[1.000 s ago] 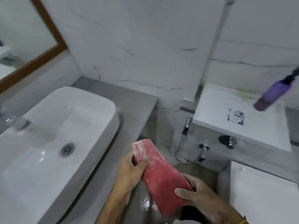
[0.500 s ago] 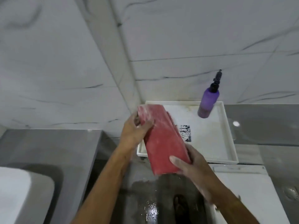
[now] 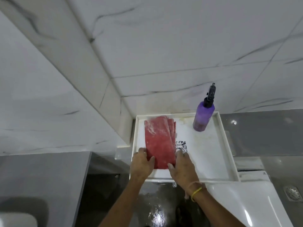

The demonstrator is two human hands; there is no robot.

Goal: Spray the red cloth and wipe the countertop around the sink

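Folded red cloth (image 3: 159,141) on white tray (image 3: 219,145), both hands (image 3: 142,163) (image 3: 182,167) gripping its near end, marble-tiled walls (image 3: 164,46) behind.

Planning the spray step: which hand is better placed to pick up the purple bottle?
The right hand. The purple spray bottle stands at the tray's far right corner, on that hand's side; the left hand would have to cross the red cloth.
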